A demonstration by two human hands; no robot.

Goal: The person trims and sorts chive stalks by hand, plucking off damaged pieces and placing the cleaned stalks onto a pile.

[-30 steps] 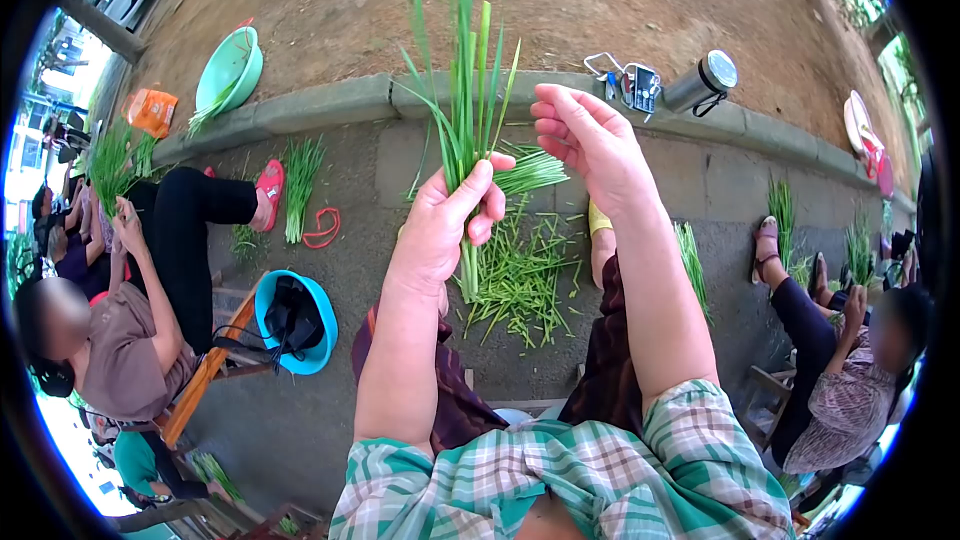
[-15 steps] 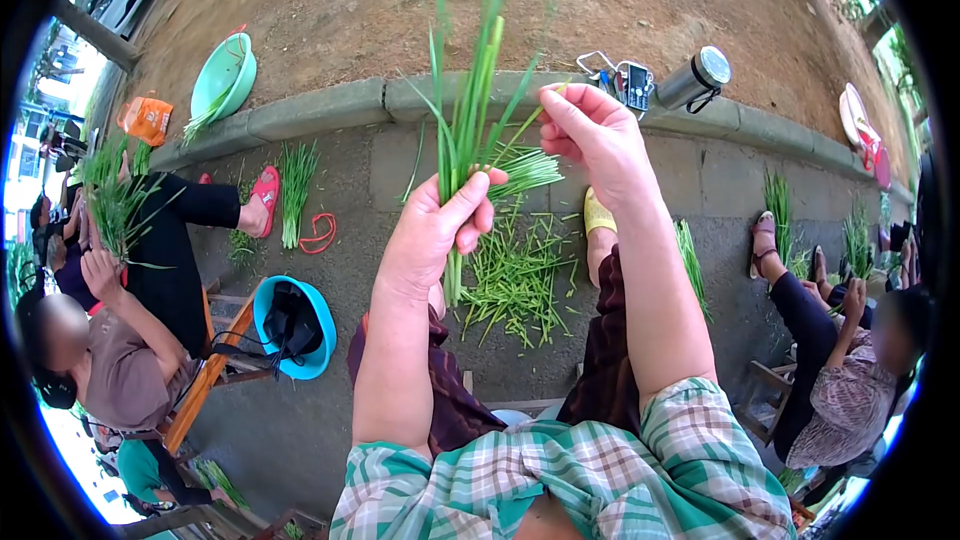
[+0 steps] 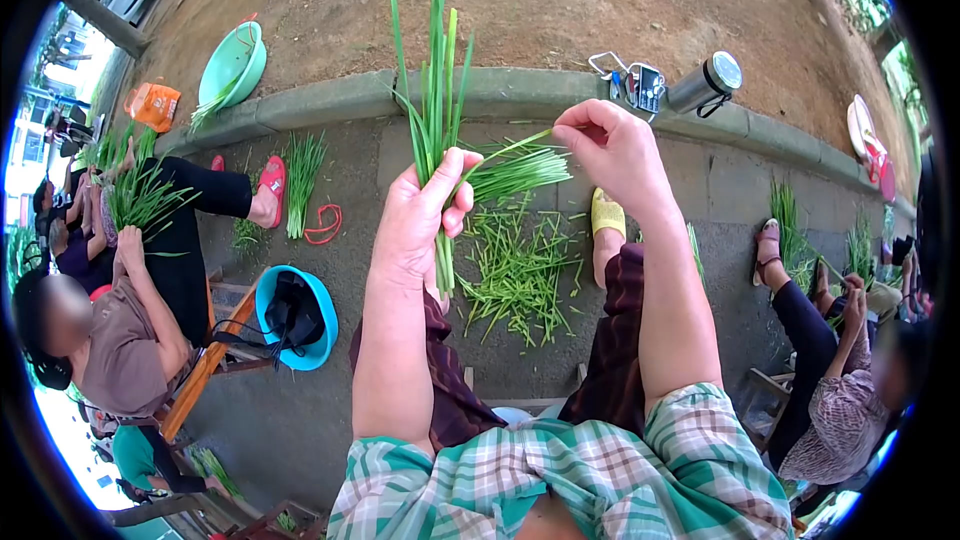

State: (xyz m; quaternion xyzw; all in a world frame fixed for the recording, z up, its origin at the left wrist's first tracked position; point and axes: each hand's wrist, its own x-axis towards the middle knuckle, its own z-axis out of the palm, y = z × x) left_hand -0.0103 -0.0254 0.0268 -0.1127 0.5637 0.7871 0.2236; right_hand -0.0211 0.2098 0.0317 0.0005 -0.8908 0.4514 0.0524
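My left hand (image 3: 420, 208) is wrapped round a small upright bunch of garlic chives (image 3: 432, 105), the thumb pressed across the stalks. Stalk ends stick out below the fist. To the right, my right hand (image 3: 618, 152) pinches the tip of a single chive leaf (image 3: 515, 145), which stretches slantwise towards the bunch. Behind the hands a laid bundle of chives (image 3: 525, 172) rests on the pavement. Short broken green pieces (image 3: 518, 275) are scattered on the ground between my feet.
A stone kerb (image 3: 340, 100) crosses ahead, with a steel flask (image 3: 705, 82) and a small tray of items (image 3: 640, 87) on it. A blue basin (image 3: 318, 315) holds a black bag. Co-workers sit left and right with chives. A green basin (image 3: 232, 65) stands at the kerb.
My left hand and the bunch have shifted slightly left. My right hand has moved a little right and down, and the pinched leaf now slopes more gently.
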